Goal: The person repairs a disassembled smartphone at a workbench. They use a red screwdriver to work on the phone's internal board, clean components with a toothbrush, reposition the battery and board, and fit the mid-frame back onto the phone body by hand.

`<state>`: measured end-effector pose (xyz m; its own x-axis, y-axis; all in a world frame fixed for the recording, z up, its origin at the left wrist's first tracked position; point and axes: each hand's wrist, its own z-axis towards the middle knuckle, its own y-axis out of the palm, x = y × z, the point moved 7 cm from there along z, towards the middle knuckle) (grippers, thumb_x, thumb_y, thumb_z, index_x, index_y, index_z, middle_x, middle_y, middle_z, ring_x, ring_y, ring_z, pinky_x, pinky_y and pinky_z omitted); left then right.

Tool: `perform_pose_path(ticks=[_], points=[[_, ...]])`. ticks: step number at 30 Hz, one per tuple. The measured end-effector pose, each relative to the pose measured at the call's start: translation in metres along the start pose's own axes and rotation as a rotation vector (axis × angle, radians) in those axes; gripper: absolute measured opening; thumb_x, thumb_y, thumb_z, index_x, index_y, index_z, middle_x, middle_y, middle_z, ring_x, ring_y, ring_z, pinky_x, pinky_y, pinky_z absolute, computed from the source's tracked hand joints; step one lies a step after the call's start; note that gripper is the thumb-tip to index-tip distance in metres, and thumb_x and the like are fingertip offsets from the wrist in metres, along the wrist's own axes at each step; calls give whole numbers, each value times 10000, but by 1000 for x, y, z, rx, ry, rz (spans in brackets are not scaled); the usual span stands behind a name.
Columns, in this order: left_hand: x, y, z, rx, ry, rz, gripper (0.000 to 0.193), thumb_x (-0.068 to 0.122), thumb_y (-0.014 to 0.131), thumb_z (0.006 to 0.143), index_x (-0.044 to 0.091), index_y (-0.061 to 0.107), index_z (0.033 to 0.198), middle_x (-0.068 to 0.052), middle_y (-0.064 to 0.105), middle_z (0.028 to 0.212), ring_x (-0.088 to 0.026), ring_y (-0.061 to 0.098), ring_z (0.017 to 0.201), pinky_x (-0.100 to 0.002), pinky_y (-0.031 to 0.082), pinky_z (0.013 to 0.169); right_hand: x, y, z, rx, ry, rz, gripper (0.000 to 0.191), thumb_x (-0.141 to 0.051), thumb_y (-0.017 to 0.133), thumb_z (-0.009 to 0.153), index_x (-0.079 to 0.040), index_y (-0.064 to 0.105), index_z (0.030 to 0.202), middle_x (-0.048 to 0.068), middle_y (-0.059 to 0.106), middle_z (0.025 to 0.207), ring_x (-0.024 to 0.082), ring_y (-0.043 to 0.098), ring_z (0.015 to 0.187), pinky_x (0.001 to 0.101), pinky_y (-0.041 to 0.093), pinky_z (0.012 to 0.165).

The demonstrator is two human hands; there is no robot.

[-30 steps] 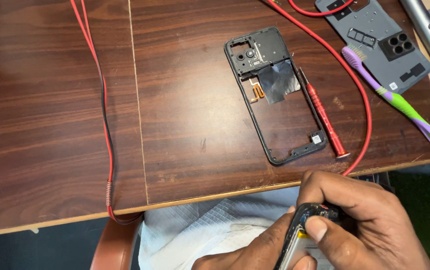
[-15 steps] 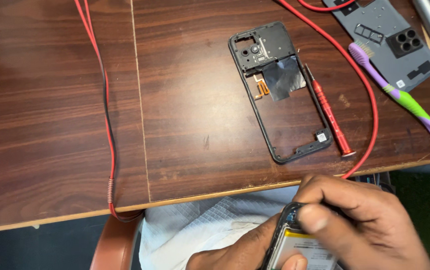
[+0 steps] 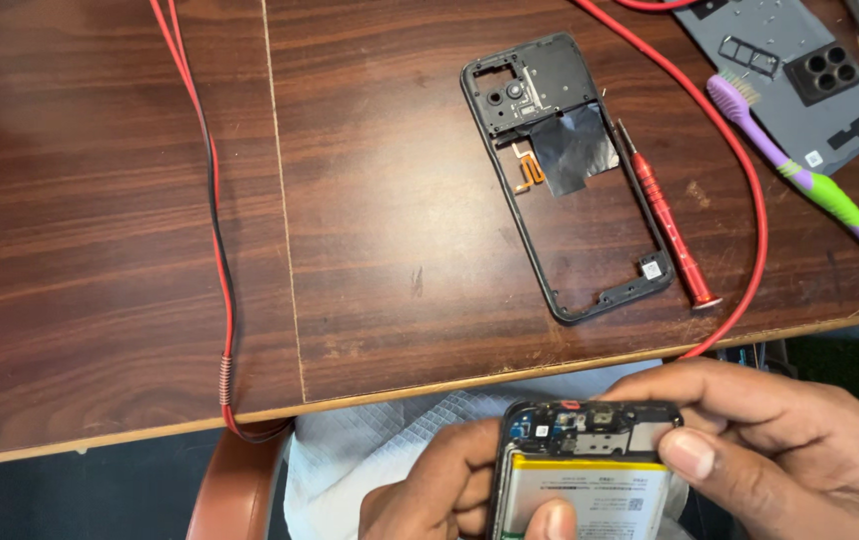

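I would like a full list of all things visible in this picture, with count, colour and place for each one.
wooden table: one, dark brown, fills most of the view
empty phone middle frame: one, black, on the table, centre right
slim red screwdriver: one, red with dark tip, right beside the frame
red and black wire pair: one, along the table's left part, over its near edge
red cable: one, curving right of the screwdriver
grey phone back cover: one, top right corner
purple and green toothbrush: one, right edge
white quilted cloth: one, below the table edge
opened phone body with battery: one, black with silver battery, held in both hands
left hand: one, bottom centre, holding the phone body
right hand: one, bottom right, thumb on the phone body
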<state>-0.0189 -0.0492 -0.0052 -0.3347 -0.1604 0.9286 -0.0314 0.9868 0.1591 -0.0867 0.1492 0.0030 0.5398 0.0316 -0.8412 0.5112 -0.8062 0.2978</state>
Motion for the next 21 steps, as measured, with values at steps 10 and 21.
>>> perform_pose_path(ticks=[10, 21], points=[[27, -2, 14, 70, 69, 88, 291, 309, 738, 921, 42, 738, 1038, -91, 846, 858, -125, 842, 800, -284, 681, 753, -6, 15, -6, -51, 19, -41, 386, -149, 616, 1020, 98, 606, 1316, 267, 683, 1165, 348, 652, 1151, 518, 543, 986], [15, -2, 10, 66, 88, -20, 280, 298, 736, 930, 38, 744, 1032, -99, 854, 872, -124, 840, 839, -298, 663, 806, -3, 10, -8, 47, 8, -236, 364, -192, 624, 1013, 52, 670, 1280, 213, 688, 1163, 315, 661, 1142, 487, 539, 958]])
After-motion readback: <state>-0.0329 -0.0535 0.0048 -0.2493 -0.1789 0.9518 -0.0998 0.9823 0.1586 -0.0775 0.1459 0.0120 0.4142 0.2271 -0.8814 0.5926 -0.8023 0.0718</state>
